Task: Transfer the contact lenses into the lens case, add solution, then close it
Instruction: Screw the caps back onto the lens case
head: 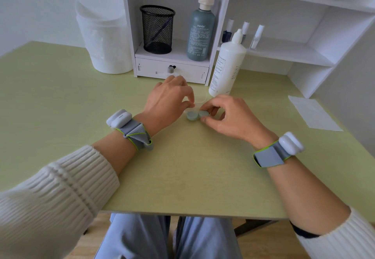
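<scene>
A small grey-green lens case point(194, 115) with two round caps lies on the green table point(182, 177) in the middle. My right hand point(229, 116) pinches the right cap of the case between thumb and fingers. My left hand point(169, 100) hovers just left of the case with thumb and forefinger pinched together; whether they hold anything is too small to tell. A clear round dish point(199, 98) lies just behind the case. The white solution bottle point(227, 64) stands behind it, cap on.
A white shelf unit point(263, 5) with a small drawer stands at the back, holding a black mesh cup point(157, 29), a grey-green bottle point(199, 31) and small vials. A white bin point(103, 31) stands at back left. A white paper sheet point(313, 112) lies at right.
</scene>
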`<state>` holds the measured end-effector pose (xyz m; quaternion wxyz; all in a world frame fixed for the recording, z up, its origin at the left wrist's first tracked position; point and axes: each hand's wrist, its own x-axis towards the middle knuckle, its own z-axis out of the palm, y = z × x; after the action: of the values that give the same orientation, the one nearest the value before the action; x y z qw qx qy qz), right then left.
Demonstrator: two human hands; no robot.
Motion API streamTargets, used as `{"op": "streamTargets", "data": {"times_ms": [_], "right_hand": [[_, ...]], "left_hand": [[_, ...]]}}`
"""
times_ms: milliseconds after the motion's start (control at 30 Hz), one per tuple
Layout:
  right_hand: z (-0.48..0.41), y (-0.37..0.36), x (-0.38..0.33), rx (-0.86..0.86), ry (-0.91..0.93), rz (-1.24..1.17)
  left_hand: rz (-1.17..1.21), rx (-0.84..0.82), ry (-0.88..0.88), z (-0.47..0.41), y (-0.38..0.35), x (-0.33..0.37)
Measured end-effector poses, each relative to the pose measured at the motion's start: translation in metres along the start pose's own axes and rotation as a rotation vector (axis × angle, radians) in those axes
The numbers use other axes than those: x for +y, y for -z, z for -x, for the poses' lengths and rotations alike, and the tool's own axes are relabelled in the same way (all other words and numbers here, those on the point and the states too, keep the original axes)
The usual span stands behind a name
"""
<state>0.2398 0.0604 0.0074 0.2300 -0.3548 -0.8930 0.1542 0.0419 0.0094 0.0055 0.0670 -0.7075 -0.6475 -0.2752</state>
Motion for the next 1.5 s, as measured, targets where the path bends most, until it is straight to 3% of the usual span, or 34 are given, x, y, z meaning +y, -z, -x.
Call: {"op": "streamTargets", "data": {"times_ms": [233, 533, 767, 1133, 1500], "right_hand": [[0.000, 0.001, -0.001, -0.001, 0.005, 0.001], [0.000, 0.001, -0.002, 0.007, 0.002, -0.003], [-0.002, -0.002, -0.003, 0.111, -0.006, 0.047], [-0.001, -0.006, -0.008, 0.119, -0.036, 0.093], [-0.002, -0.007, -0.004, 0.106, -0.034, -0.015]], "left_hand": [[0.014, 0.005, 0.046, -0.001, -0.001, 0.002], [0.283, -0.033, 0.162, -0.005, -0.009, -0.005], [0.283, -0.040, 0.106, -0.007, -0.010, -0.008], [0.288, -0.039, 0.102, -0.007, -0.007, -0.008], [0.354, -0.073, 0.142, 0.000, 0.000, -0.007]]}}
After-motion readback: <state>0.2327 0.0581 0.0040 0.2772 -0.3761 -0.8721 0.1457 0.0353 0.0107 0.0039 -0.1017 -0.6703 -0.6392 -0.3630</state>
